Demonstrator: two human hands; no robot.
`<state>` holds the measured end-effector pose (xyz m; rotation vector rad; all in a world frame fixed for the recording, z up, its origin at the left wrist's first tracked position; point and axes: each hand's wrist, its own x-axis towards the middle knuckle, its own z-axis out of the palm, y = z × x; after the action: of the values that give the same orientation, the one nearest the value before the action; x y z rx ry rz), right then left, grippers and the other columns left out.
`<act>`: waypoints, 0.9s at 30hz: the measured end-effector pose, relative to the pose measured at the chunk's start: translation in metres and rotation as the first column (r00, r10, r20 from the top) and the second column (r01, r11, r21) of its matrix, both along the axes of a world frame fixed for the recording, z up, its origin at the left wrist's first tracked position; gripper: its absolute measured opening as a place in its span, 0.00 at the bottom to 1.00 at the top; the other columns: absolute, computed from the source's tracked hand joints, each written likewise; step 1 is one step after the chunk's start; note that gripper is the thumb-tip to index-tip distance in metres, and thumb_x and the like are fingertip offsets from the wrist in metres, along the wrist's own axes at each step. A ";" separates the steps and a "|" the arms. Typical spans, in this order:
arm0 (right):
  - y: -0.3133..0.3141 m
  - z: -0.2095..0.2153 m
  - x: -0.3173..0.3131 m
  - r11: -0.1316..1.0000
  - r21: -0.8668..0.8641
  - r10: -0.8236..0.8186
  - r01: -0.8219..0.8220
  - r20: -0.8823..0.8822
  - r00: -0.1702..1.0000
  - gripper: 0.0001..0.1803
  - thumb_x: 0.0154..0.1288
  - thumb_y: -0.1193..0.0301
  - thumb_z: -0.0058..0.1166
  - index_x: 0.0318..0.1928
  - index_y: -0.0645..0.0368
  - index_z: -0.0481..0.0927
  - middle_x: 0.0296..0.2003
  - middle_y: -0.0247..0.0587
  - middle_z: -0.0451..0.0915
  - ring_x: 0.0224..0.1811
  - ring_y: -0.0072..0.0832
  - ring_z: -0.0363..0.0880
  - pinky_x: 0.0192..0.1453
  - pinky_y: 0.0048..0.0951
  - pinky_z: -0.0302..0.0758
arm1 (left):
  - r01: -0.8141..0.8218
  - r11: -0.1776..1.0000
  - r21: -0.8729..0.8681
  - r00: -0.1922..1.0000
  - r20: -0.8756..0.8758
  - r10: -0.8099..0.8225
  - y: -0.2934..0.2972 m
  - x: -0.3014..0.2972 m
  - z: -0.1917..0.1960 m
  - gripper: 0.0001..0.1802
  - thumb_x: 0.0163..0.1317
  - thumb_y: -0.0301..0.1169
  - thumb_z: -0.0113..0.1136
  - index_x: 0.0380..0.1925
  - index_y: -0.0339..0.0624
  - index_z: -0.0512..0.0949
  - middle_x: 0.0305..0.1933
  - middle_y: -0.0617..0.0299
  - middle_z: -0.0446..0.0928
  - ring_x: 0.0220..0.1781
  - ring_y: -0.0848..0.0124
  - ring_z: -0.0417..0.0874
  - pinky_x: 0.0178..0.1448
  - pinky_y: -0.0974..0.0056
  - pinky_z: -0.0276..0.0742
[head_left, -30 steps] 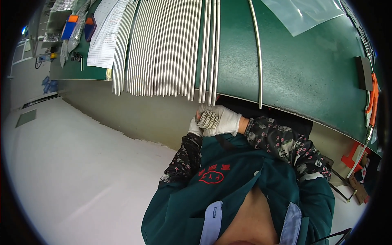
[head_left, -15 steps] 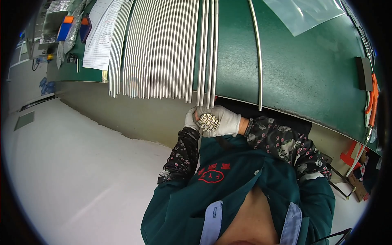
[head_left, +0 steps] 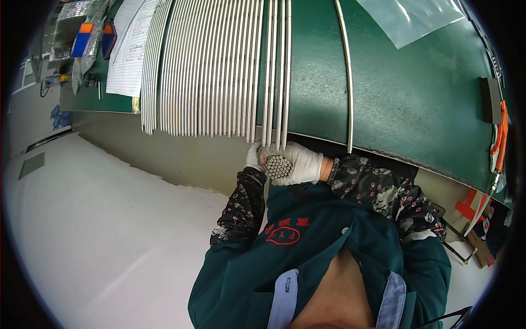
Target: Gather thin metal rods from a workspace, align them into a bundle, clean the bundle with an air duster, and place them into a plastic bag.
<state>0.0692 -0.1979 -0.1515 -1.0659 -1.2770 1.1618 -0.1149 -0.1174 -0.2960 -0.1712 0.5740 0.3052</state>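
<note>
We see the fingers of the white-gloved right hand [head_left: 304,164] wrapped around a round bundle of slim silver metal rods [head_left: 279,166], clamped on its right side. The white-gloved left hand [head_left: 253,159] is just beside it on the left; its fingers are partly hidden, so we cannot tell whether they grip too. A bit of bare fingertip shows at the bundle's left rim. The bundle sits between the hands, in front of the body, with its small round ends facing up toward us. Its long axis runs roughly along our line of sight, and we cannot see its full length.

Just above the hands in our view are the near ends of a few silver rods [head_left: 280,82], which stick out past the worktop's edge; the left hand appears a little nearer the leftmost of them. These lie side by side, pointing away from the body, so the bundle's axis runs across theirs. To their left we find a wide row of silver rods [head_left: 211,77] and a narrower row [head_left: 152,77]. One lone silver rod [head_left: 347,77] lies well apart to the right.

All rest on a green worktop [head_left: 416,104]. Toward its outer parts we see ruled white paper sheets [head_left: 129,68], a clear plastic bag [head_left: 413,22] and a dark rectangular block [head_left: 490,100]. Pale floor [head_left: 109,230] spreads at the lower left.
</note>
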 end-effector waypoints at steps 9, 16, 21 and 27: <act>-0.002 -0.004 0.001 0.999 0.009 -0.035 0.035 0.019 0.999 0.21 0.41 0.72 0.63 0.38 0.59 0.71 0.33 0.36 0.73 0.35 0.25 0.72 0.42 0.25 0.71 | -0.061 0.993 -0.097 0.994 0.087 0.070 -0.002 0.002 0.001 0.18 0.61 0.40 0.36 0.33 0.36 0.72 0.30 0.53 0.76 0.33 0.60 0.78 0.41 0.57 0.76; 0.001 0.004 0.008 0.959 -0.282 0.010 -0.017 -0.029 1.000 0.26 0.36 0.68 0.62 0.41 0.56 0.70 0.35 0.41 0.73 0.40 0.33 0.73 0.47 0.28 0.69 | 0.100 0.972 0.213 0.985 -0.159 -0.067 0.001 -0.001 -0.004 0.21 0.64 0.41 0.34 0.37 0.34 0.71 0.34 0.53 0.76 0.36 0.62 0.77 0.43 0.59 0.76; 0.001 0.007 0.012 0.952 -0.303 0.024 -0.050 -0.090 0.996 0.26 0.36 0.69 0.62 0.41 0.56 0.70 0.35 0.37 0.73 0.39 0.29 0.72 0.47 0.25 0.69 | 0.227 0.914 0.335 0.889 -0.455 -0.054 -0.006 0.007 0.000 0.21 0.63 0.39 0.33 0.41 0.35 0.71 0.39 0.53 0.75 0.40 0.62 0.77 0.47 0.60 0.74; 0.000 -0.005 0.008 0.949 -0.313 -0.054 -0.021 -0.229 0.972 0.28 0.36 0.71 0.61 0.43 0.59 0.69 0.36 0.33 0.73 0.39 0.23 0.71 0.49 0.23 0.69 | 0.409 0.816 0.407 0.662 -0.749 0.042 -0.012 0.017 0.009 0.22 0.61 0.37 0.32 0.45 0.35 0.71 0.44 0.54 0.75 0.44 0.63 0.76 0.51 0.62 0.73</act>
<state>0.0771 -0.1981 -0.1561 -1.1253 -0.9145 1.4654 -0.0976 -0.1297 -0.2869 0.6232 1.2818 0.3129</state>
